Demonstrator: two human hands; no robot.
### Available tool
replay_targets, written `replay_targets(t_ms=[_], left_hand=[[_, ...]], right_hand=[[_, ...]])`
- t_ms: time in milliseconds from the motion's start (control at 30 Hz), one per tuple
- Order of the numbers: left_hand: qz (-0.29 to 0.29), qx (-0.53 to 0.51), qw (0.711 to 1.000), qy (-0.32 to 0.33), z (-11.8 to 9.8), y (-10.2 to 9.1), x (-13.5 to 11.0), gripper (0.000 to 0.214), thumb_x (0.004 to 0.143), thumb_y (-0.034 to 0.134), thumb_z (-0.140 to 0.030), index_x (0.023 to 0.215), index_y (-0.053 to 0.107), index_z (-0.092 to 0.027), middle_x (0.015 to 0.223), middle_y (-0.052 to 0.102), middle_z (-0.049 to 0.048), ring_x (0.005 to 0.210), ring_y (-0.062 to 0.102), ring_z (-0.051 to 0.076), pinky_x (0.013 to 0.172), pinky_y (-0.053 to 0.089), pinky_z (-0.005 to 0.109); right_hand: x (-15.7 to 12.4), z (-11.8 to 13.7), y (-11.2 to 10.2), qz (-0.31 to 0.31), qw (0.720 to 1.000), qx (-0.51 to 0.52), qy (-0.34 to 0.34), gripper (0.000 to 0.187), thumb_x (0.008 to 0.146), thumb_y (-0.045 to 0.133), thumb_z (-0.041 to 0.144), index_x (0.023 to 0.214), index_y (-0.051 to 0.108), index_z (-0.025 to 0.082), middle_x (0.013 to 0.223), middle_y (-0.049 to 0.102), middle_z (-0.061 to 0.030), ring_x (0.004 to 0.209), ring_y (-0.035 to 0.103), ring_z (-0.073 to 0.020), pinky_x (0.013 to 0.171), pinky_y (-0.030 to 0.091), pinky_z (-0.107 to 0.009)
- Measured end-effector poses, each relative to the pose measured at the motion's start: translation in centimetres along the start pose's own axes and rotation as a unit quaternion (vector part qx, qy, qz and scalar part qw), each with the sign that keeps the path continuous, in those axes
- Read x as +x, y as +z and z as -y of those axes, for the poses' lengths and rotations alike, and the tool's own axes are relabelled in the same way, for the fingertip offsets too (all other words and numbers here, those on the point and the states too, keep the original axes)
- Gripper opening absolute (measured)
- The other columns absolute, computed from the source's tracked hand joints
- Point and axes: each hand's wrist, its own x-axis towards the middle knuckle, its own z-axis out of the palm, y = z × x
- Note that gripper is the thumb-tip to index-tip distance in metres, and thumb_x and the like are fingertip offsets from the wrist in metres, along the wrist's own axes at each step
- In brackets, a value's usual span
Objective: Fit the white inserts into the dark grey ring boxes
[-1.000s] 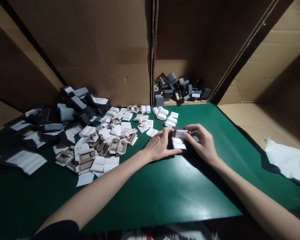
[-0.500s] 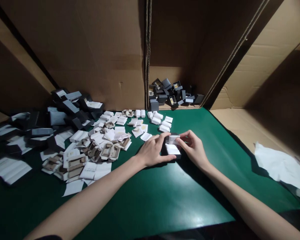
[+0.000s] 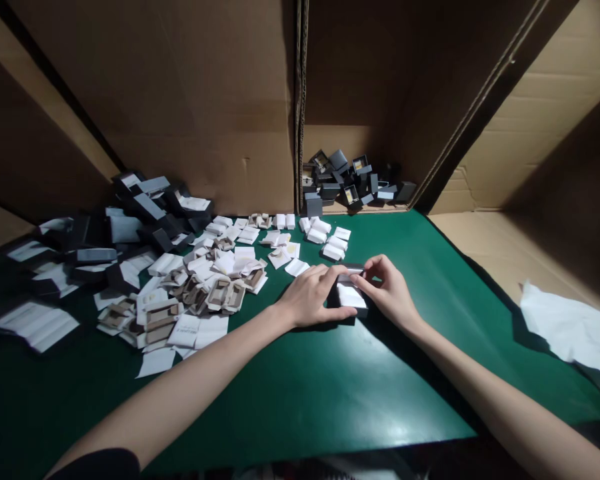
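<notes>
A small black box [image 3: 361, 311] with white paper or card inside rests on the green table, its far flap raised. My left hand [image 3: 313, 297] grips the box from the left, thumb along the near side and fingers at the far left corner. From the right, my right hand [image 3: 387, 290] pinches a white piece [image 3: 350, 277] at the box's far end, thumb and index finger closed on it. The fingers partly cover the box, so I cannot tell whether that white piece is separate from the lining. White folded papers [image 3: 334, 248] lie just beyond.
Black boxes [image 3: 150, 207] with papers are heaped at the left. Beside them spread white papers and small brown card trays [image 3: 226, 295]. More black boxes [image 3: 350, 193] sit in a cardboard compartment at the back. A white sheet [image 3: 570, 327] lies at the right on the green table [image 3: 290, 393].
The white piece at the box's far end, upright before, is now lower and tilted down inside. My right fingers have moved with it. The view has shifted slightly.
</notes>
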Motion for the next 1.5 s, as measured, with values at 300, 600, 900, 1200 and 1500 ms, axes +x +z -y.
replay_targets(t_ms=[300,600,900,1200,1500], left_hand=[[0.022,0.04,0.999,0.015,0.0,0.0,0.2,0.062,0.084,0.047,-0.064,0.122,0.046,-0.015,0.104,0.061,0.0101,0.092,0.058,0.025,0.078,0.046,0.037],[0.036,0.053,0.997,0.043,0.2,0.1,0.2,0.065,0.09,0.034,-0.064,0.125,0.05,-0.013,0.103,0.061,0.0118,0.094,0.055,0.024,0.08,0.045,0.036],[0.037,0.07,0.996,0.049,0.4,0.3,0.0,0.069,0.092,0.023,-0.063,0.124,0.056,-0.012,0.103,0.06,0.0138,0.095,0.055,0.025,0.081,0.045,0.037],[0.039,0.068,0.996,0.048,0.3,0.2,0.0,0.07,0.092,0.022,-0.064,0.125,0.056,-0.012,0.104,0.059,0.0137,0.097,0.054,0.025,0.082,0.046,0.037],[0.043,0.056,0.996,0.044,0.5,0.3,-0.1,0.065,0.092,0.027,-0.062,0.127,0.054,-0.014,0.107,0.058,0.0133,0.099,0.054,0.025,0.083,0.046,0.038]], right_hand=[[0.0,0.2,0.1,0.016,0.999,0.043,-0.011,0.025,0.081,0.062,0.04,0.095,0.049,0.022,0.096,0.056,-0.0018,0.084,0.057,-0.0145,0.066,0.049,-0.026],[0.1,0.6,-0.2,0.044,0.999,0.01,-0.005,0.017,0.079,0.06,0.03,0.09,0.051,0.02,0.088,0.057,-0.0013,0.077,0.057,-0.0141,0.065,0.046,-0.027],[0.1,0.6,-0.5,0.058,0.998,-0.022,-0.018,0.016,0.081,0.057,0.03,0.092,0.052,0.02,0.086,0.057,-0.0008,0.069,0.054,-0.0125,0.061,0.044,-0.026],[0.1,0.9,-0.7,0.066,0.994,-0.076,-0.051,0.015,0.083,0.055,0.029,0.093,0.053,0.019,0.087,0.059,-0.0012,0.067,0.053,-0.012,0.059,0.043,-0.025],[0.1,1.0,-0.9,0.066,0.988,-0.122,-0.074,0.017,0.084,0.053,0.032,0.095,0.054,0.019,0.091,0.063,-0.0047,0.073,0.058,-0.0152,0.061,0.046,-0.027]])
